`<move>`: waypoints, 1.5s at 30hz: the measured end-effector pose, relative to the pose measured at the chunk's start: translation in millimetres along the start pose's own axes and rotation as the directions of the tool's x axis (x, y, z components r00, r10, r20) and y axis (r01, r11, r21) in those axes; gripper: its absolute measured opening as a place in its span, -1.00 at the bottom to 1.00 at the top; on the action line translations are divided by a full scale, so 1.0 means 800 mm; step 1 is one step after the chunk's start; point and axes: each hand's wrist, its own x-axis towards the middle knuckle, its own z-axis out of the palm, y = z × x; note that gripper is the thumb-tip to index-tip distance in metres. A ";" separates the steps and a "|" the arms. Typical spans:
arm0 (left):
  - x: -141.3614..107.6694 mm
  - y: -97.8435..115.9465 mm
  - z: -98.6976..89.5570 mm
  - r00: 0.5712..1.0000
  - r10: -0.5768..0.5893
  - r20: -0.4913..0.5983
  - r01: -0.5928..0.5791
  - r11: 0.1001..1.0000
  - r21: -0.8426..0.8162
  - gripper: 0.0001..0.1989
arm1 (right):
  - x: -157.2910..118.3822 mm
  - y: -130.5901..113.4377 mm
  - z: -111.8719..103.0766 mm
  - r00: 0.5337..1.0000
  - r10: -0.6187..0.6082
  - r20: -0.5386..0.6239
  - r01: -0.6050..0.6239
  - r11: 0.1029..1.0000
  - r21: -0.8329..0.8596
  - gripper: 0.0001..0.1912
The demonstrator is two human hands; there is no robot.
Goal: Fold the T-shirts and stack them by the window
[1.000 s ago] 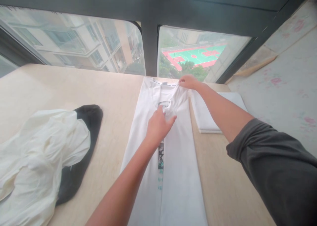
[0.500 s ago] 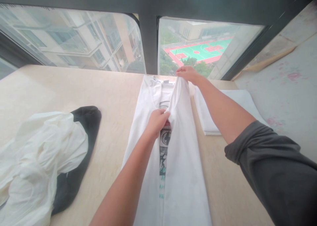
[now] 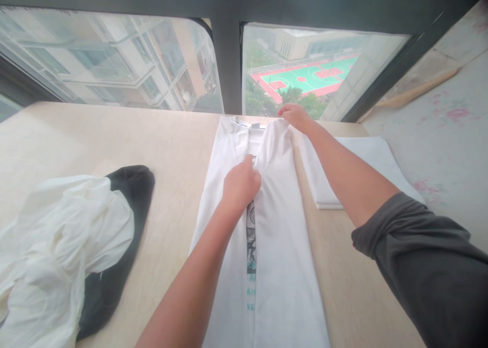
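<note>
A white T-shirt [image 3: 284, 226] lies lengthwise in front of me, its collar toward the window. Both its sides are folded in to the middle, and a strip of black print with green letters shows in the narrow gap. My left hand [image 3: 242, 184] is closed at the upper edge of the right-hand fold, just below the neckline; the fingertips are partly hidden. At the far right shoulder corner of the shirt, my right hand [image 3: 295, 117] has its fingers pinched together on the fabric.
On the left, a crumpled cream-white garment [image 3: 76, 226] lies over a black one [image 3: 131, 185]. A folded white cloth [image 3: 366, 152] rests to the right, partly behind my right forearm. The pale wooden surface [image 3: 171, 150] ends at dark-framed windows [image 3: 231, 73]; a flowered wall [image 3: 457, 150] stands at right.
My left hand has moved up slightly toward the collar and turned, and the gap over the print has narrowed. My right hand has shifted a little to the right.
</note>
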 end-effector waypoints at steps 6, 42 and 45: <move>0.023 -0.005 0.019 0.998 0.054 -0.021 -0.054 0.998 -0.020 -0.53 | 0.007 0.002 0.010 0.987 -0.120 0.103 0.138 0.972 -0.193 -0.72; -0.005 -0.071 0.004 0.949 0.276 -0.153 -0.244 0.949 0.199 -0.59 | -0.093 -0.126 0.094 0.961 -0.270 -0.053 0.244 0.926 -0.287 -0.59; -0.035 -0.071 -0.001 0.953 0.258 -0.156 -0.210 0.939 0.273 -0.56 | -0.166 -0.127 0.075 0.954 -0.300 0.008 0.292 0.919 -0.267 -0.58</move>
